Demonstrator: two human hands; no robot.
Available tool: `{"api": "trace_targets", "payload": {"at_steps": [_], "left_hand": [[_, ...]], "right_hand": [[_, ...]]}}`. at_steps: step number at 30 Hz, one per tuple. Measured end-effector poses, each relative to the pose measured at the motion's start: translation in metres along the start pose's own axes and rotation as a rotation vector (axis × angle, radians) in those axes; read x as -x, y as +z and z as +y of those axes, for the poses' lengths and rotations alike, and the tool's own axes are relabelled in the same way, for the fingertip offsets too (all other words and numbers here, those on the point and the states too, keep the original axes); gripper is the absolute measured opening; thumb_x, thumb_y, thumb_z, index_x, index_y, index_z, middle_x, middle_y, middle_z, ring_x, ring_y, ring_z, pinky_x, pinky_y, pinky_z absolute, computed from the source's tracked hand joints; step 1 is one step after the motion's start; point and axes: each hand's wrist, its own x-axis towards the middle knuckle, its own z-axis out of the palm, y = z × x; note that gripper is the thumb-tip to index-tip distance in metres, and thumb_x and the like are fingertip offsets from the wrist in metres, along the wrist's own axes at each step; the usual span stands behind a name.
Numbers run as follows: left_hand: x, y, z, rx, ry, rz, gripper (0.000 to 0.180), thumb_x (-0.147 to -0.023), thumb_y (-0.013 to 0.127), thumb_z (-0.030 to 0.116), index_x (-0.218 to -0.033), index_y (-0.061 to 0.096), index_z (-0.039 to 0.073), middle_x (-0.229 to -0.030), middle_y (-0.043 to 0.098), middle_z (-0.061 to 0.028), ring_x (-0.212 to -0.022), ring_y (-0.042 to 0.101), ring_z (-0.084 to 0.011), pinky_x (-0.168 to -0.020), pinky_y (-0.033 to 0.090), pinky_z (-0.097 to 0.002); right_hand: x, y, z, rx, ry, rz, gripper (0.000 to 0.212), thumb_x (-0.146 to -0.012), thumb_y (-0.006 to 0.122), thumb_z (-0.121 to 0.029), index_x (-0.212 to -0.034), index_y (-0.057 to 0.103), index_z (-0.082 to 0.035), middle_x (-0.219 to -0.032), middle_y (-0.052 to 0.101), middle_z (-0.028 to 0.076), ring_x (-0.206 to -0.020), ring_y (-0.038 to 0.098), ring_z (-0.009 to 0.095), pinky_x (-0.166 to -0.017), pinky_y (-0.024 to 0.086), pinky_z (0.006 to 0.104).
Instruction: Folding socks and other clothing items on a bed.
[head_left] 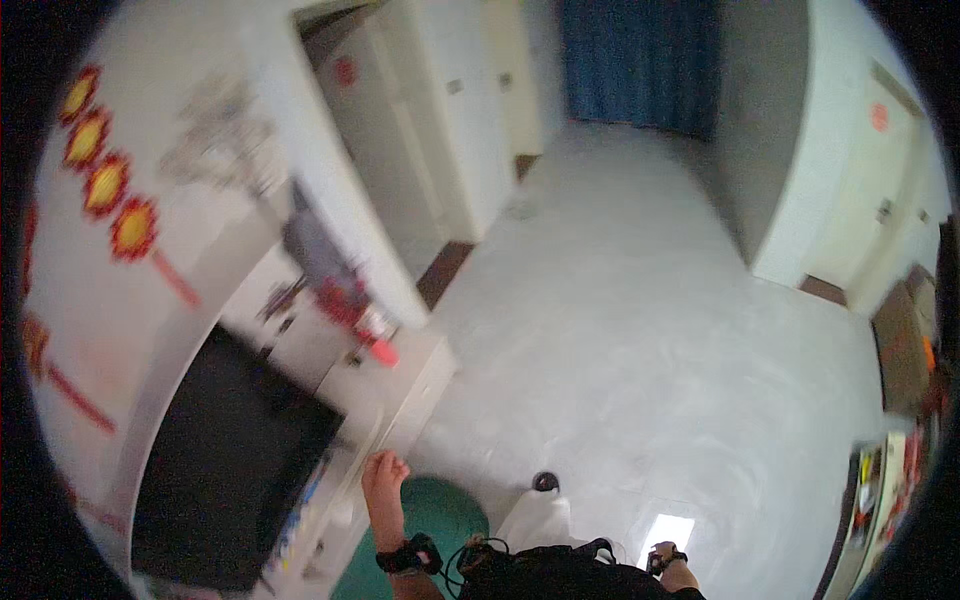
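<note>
My left hand (384,472) hangs at the lower left, its fingers curled in, and nothing shows in it. A dark band with a device (408,553) is strapped round that wrist, with a black cable looping beside it. Close to this hand are a round green object (450,512), whose kind I cannot make out, and the edge of a pale cabinet. Low down at the right, my right hand (663,556) is partly hidden behind its own dark wrist device. Its fingers are too small and blurred to read. A bright white patch (670,532) lies just beyond it.
A black television (235,455) and red decorations (345,300) stand on the pale cabinet (405,385) at left. The grey floor (620,330) leads to a blue curtain (640,65). Doors (385,130) flank it. Shelving (870,500) with mixed items lines the right.
</note>
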Motion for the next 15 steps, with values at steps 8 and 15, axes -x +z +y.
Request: {"api": "trace_targets", "payload": {"at_steps": [8,15], "left_hand": [[-0.14,0.249,-0.017,-0.004,-0.064,-0.614,0.015,-0.092,0.052,0.016,-0.093,0.055,0.001,-0.081,0.051,-0.002,-0.076,0.051,-0.0117,-0.074,0.044,-0.0276],[-0.212,0.4,-0.031,0.017,-0.049,-0.887,0.013,-0.092,0.053,0.014,-0.093,0.056,0.002,-0.08,0.055,-0.0023,-0.076,0.054,-0.0121,-0.073,0.046,-0.027]], "right_hand": [[0.054,-0.062,-0.032,0.092,0.186,-0.146,0.03,-0.087,0.044,-0.03,-0.107,0.061,-0.015,-0.092,0.066,0.005,-0.086,0.064,0.02,-0.078,0.05,0.0357],[-0.025,-0.143,-0.047,-0.144,0.068,-0.087,0.032,-0.073,0.062,-0.037,-0.101,0.063,-0.022,-0.108,0.063,0.003,-0.101,0.06,0.02,-0.085,0.048,0.0362]]}}
